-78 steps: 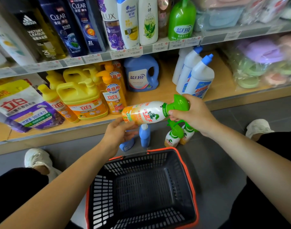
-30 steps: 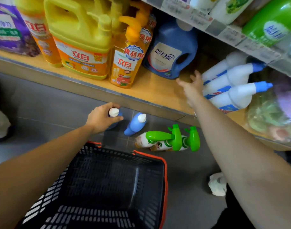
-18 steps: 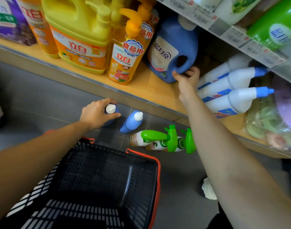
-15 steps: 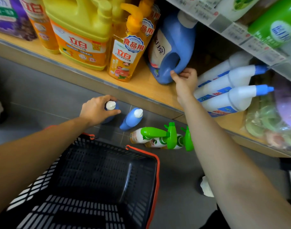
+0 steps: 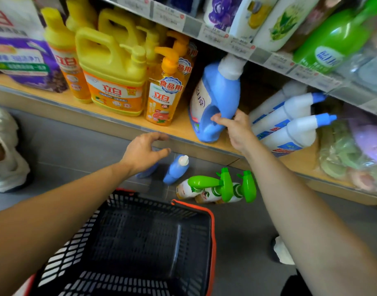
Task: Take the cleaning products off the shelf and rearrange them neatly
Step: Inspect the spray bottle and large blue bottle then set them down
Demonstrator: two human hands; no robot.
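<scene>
1. A black basket (image 5: 192,205) sits nearest, mouth up on the floor.
2. Green-topped spray bottles (image 5: 223,186) and a small blue bottle (image 5: 175,169) sit on the floor below the shelf (image 5: 181,129), apparently already taken down.
3. The left grip (image 5: 143,151) hovers open near them, holding nothing.
4. The right grip (image 5: 236,130) curls round the handle of the blue detergent jug (image 5: 215,90), tipped at the shelf's front edge, likely for pulling out.

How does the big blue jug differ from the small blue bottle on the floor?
The blue jug is far bigger and has a handle; the small blue bottle has none. The jug tilts on the shelf, gripped by the right hand; the bottle stands free. Both have white caps.
</scene>
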